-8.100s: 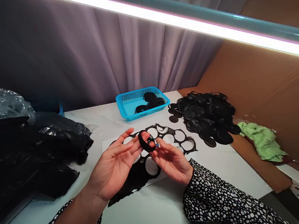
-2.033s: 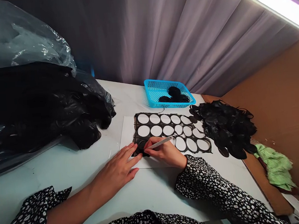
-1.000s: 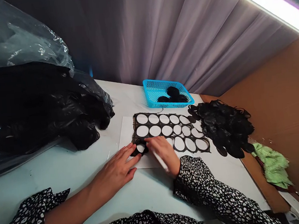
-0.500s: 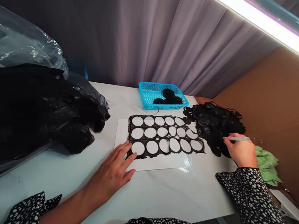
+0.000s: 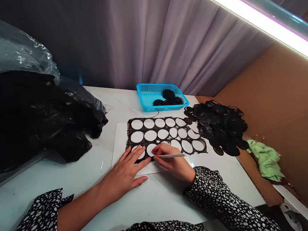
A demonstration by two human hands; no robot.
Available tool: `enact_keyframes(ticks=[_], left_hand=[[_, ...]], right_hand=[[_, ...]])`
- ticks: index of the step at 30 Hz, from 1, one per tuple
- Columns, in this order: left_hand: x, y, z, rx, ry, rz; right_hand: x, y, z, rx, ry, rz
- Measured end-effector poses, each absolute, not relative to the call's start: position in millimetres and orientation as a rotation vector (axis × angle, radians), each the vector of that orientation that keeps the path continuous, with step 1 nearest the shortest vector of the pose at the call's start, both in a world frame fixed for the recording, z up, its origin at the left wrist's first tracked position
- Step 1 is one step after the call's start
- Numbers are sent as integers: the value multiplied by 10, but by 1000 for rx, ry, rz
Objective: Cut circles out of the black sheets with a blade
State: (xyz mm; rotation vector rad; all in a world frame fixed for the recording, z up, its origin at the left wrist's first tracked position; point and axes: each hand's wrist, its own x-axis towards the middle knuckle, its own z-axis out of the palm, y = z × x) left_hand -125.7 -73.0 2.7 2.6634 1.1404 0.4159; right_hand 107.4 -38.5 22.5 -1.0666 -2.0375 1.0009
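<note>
A black sheet (image 5: pixel 143 130) with rows of round cut-out holes lies on a white board (image 5: pixel 120 141). My left hand (image 5: pixel 126 171) rests on the sheet's lower left corner, palm down with fingers spread. Just to the right, my right hand (image 5: pixel 178 165) pinches a slim, pale pen-shaped tool (image 5: pixel 173 156). Its fingertips are at the bottom row of holes and cover part of it. Whether they also grip the sheet I cannot make out. A heap of thin black discs (image 5: pixel 219 127) lies at the sheet's right end.
Behind the sheet stands a blue mesh basket (image 5: pixel 164 107) with several black round pieces in it. A big black plastic bag (image 5: pixel 30 119) takes up the left side. On the right are a green cloth (image 5: pixel 265 159) and a brown panel (image 5: pixel 283 118). A bright tube light (image 5: pixel 255 16) hangs above.
My right hand has moved left from the heap of discs to the sheet's bottom row, still holding the tool. My left hand stays spread on the corner. The view has shifted slightly.
</note>
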Motion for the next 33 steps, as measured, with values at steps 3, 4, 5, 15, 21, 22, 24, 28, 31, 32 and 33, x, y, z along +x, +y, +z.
enact_keyframes(ticks=[3,4,5,15,21,22,24,28,31,32,33], left_hand=[[-1240,-740,42,2638,1152,424],[-1235,-741,49,2627,1154,431],[-1231,-741,57,2616,1154,435],[-1235,-757,61,2563,1170,444],[-1237,-767,53,2574,1169,453],[-1235,-767,54,2578,1169,447],[-1242,-769,70,2583,1163,454],[-1353,-803,155,2602,1129,539],[-1512,-848,201,2599,1169,613],[-1564,-862,201,2595,1188,629],[-1609,-875,193,2592,1199,636]], right_hand=[[1094,-364,200,-1061,-2038,1013],[1101,-355,204,-1060,-2036,1019],[1107,-348,209,-1058,-2038,1022],[1037,-439,193,-914,-2531,379],[1485,149,323,-1385,-2144,-70],[1541,240,361,-1478,-2041,-84],[1552,327,436,-1539,-1920,33],[1228,144,519,-1340,-1910,685],[931,-73,491,-1185,-1929,1075],[856,-127,470,-1141,-1946,1154],[797,-171,446,-1100,-1970,1212]])
